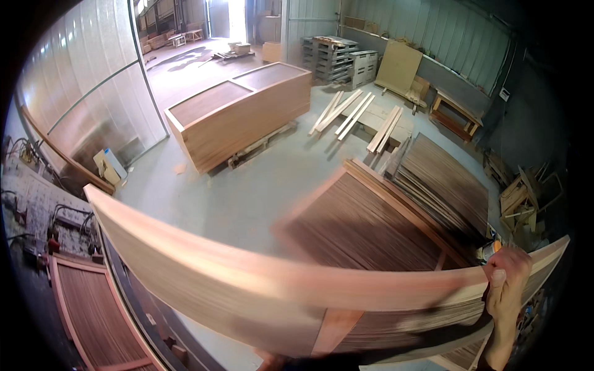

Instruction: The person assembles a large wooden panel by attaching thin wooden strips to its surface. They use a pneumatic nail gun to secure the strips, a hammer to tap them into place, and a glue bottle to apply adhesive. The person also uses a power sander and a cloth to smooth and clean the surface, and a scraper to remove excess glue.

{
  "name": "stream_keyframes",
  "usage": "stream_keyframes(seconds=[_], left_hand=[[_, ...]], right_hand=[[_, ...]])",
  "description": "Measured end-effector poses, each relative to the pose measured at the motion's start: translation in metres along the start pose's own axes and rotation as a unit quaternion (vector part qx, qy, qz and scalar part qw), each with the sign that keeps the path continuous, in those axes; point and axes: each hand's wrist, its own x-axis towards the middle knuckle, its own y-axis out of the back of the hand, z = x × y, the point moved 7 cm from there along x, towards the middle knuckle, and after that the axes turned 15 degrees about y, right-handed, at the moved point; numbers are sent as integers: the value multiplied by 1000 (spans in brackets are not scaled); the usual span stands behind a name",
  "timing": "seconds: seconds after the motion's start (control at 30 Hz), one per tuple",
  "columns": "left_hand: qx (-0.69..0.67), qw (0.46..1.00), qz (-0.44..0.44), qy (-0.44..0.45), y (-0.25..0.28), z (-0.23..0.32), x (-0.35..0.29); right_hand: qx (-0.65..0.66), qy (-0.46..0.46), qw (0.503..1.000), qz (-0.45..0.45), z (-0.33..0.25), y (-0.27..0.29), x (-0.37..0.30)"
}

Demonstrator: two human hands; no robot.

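Note:
A long framed wooden door panel [284, 284] spans the lower part of the head view, tilted, with a pale solid-wood border and brown veneer inside. My right hand [508, 278] is closed over its upper edge near the right end, fingers wrapped round the rim. Only a small blurred patch of my left hand [267, 358] shows at the panel's lower edge; its fingers are hidden. Just beyond the held panel lies another framed veneer panel [371, 226], partly covered by it.
Stacked dark veneer sheets [442, 185] lie at the right. A large wooden cabinet carcass [247, 123] rests on a pallet ahead, with pale wood strips [352, 114] beside it. Another framed panel [93, 303] is at the near left, beside machinery. Grey pallets [331, 59] are piled behind.

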Motion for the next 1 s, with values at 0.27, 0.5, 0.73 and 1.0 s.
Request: stream_keyframes(seconds=[0.27, 0.5, 0.73, 1.0], left_hand=[[0, 998, -16, -53, -65, 228, 51], [-22, 998, -10, -63, -163, 400, 100], [-5, 998, -33, -56, -290, 550, 162], [21, 997, -34, -61, -454, 699, 238]], right_hand=[[-2, 78, 993, 90, -47, -92, 159], [83, 137, 978, 134, -71, -197, 391], [129, 213, 960, 128, -74, -295, 560], [164, 219, 949, 156, -14, -454, 721]])
